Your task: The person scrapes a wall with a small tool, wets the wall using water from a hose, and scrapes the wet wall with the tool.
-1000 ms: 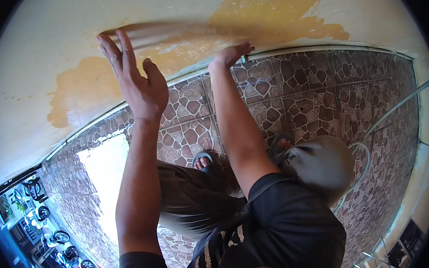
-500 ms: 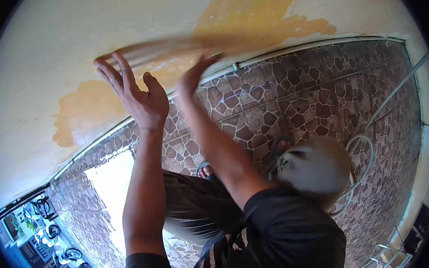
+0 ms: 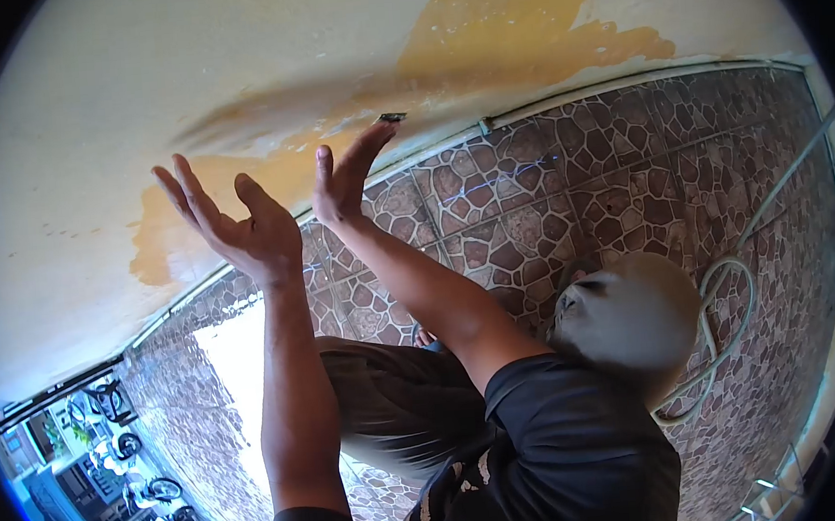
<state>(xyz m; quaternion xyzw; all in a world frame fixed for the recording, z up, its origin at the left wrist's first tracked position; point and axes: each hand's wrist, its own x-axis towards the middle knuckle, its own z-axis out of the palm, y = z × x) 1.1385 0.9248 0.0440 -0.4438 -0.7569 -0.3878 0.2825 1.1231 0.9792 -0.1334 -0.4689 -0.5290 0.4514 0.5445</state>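
Since the earlier frame, both hands have moved lower in the picture, and the left fingertips have come apart from their shadow on the wall (image 3: pixel 305 36). Left hand (image 3: pixel 256 238), left of centre, is wide open, with nothing in it. Right hand (image 3: pixel 346 180), near upper centre, is also open, its thumb apart from the fingers. At its fingertips is a small dark thing (image 3: pixel 391 118), beside the yellow patch (image 3: pixel 489 33); how it is held, one cannot tell.

no readable text, labels or numbers anywhere.
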